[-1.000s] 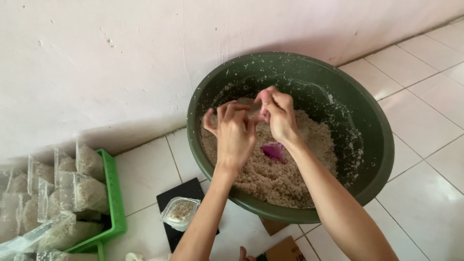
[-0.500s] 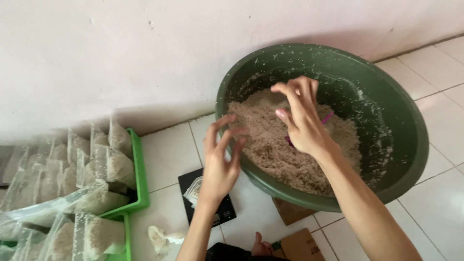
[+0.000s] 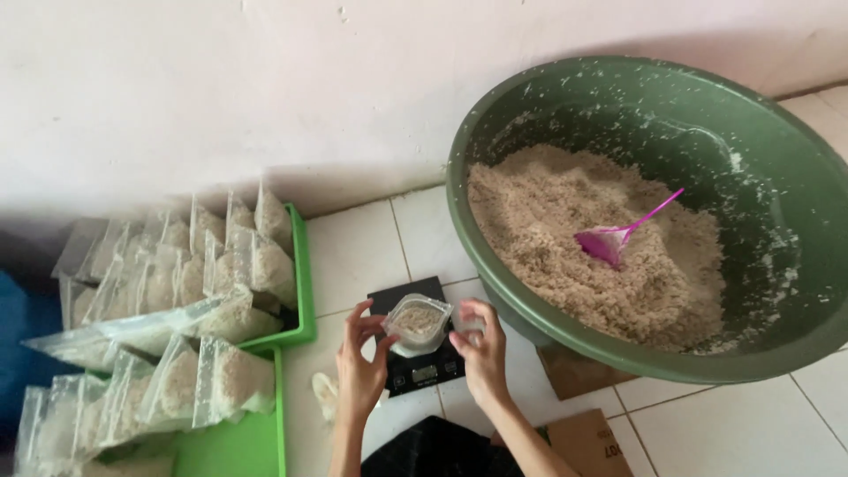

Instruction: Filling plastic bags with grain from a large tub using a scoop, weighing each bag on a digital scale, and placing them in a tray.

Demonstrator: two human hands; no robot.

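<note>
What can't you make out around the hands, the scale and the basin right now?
- Scale readout, head view: too small and blurred.
- Scale platform: covered by the small bag.
- Left hand and right hand: both at the bag; motion blur hides the actual grip.
- Green basin: right side cut off by the frame edge.
- Cardboard: mostly hidden under the basin.
- Green tray: contents blurred, bags overlap.

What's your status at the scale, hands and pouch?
Both hands, left hand and right hand, touching clear pouch. Pouch upright on black scale. Nothing in the way.
</note>
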